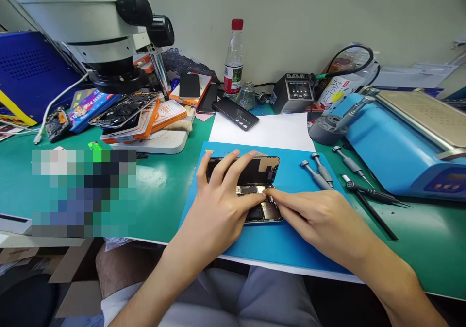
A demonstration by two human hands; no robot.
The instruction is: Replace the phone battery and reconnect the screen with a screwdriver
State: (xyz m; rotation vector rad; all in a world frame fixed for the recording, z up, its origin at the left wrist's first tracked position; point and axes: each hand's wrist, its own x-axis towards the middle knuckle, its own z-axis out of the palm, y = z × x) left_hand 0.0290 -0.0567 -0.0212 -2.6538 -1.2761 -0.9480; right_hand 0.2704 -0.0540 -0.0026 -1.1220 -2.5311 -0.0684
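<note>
An opened smartphone [270,211] lies on the blue mat, its inner parts bare. Its screen [260,172] is tilted up along the far side, showing its dark inner face. My left hand [220,205] grips that raised screen, with fingers spread over its top edge and the thumb reaching down to the phone's inside. From the right, my right hand [320,213] has its fingers pressed together at the upper right of the phone's inside, close to the left thumb tip. Whether anything is pinched between those right fingertips is hidden.
Screwdrivers [316,171] and tweezers [378,193] lie right of the mat [233,249], near a blue machine [400,142]. A microscope [105,35] overhangs stacked phones and boxes [145,123] at left. Behind stand a bottle [234,64] and a black phone cover [236,113] on white paper [276,130].
</note>
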